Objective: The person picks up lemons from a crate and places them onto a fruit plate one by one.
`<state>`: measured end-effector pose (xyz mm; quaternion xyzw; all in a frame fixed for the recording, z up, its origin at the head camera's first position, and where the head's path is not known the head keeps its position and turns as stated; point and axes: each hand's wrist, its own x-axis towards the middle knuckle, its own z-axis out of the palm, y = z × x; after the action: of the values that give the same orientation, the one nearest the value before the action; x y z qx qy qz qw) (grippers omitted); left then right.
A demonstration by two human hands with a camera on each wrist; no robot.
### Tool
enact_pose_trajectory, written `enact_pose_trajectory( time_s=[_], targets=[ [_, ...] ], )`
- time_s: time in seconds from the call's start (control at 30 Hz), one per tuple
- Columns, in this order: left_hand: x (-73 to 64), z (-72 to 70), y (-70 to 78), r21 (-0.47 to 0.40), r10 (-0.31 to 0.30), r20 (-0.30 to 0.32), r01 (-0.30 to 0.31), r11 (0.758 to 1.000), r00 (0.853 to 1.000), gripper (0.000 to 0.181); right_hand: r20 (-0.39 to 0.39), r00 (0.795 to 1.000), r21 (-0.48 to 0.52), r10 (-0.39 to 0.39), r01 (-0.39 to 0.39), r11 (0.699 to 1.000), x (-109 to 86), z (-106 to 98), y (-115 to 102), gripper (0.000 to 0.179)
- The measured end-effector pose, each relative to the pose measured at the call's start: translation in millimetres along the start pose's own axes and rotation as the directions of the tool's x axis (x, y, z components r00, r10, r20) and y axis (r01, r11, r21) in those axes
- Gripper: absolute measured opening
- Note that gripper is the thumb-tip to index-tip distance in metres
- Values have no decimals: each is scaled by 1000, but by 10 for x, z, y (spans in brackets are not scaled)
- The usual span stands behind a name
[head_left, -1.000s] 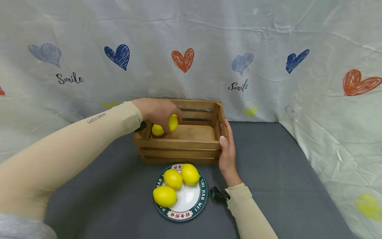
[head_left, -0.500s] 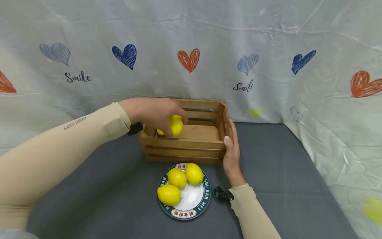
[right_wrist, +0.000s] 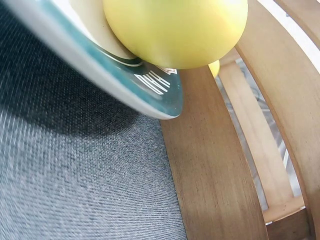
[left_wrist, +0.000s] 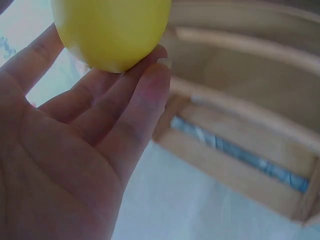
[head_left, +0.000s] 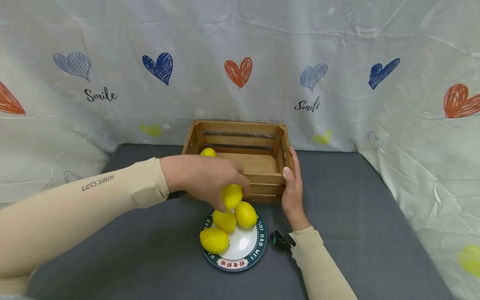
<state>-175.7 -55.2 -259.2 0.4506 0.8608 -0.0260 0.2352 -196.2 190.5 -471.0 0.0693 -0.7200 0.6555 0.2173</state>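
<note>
Three lemons [head_left: 246, 215] sit on the plate [head_left: 243, 248] below the left hand [head_left: 206, 177], which pinches a fourth lemon [head_left: 232, 196], not yet set down, while one more lemon [head_left: 208, 152] (at least) lies behind that hand in the wooden crate [head_left: 267, 179] the right hand [head_left: 293, 199] grips.

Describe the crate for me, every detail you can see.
The crate looks wooden: brown slats with gaps between them, a flat floor and an open top. It stands upright on the grey table, behind the plate; whether the two touch is unclear. A lemon shows inside, toward the left end. The right hand grips its right end, thumb near the front corner. The left hand, holding another lemon, hides part of its front.
</note>
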Motion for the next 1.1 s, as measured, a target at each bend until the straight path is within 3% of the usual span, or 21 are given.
enact_pose_trajectory(
  time_s=[0.27, 0.67, 1.1],
  targets=[
    [132, 344, 133, -75, 75, 104, -68, 995, 992, 51, 4, 1000, 7, -8, 8, 1000, 30, -7, 13, 64],
    [379, 818, 283, -79, 198, 144, -188, 979, 970, 47, 0, 1000, 17, -17, 17, 1000, 9, -13, 23, 64],
    [480, 1024, 332, -41, 172, 192, -168, 985, 966, 48, 1, 1000, 12, -12, 12, 1000, 22, -4, 8, 64]
  ],
)
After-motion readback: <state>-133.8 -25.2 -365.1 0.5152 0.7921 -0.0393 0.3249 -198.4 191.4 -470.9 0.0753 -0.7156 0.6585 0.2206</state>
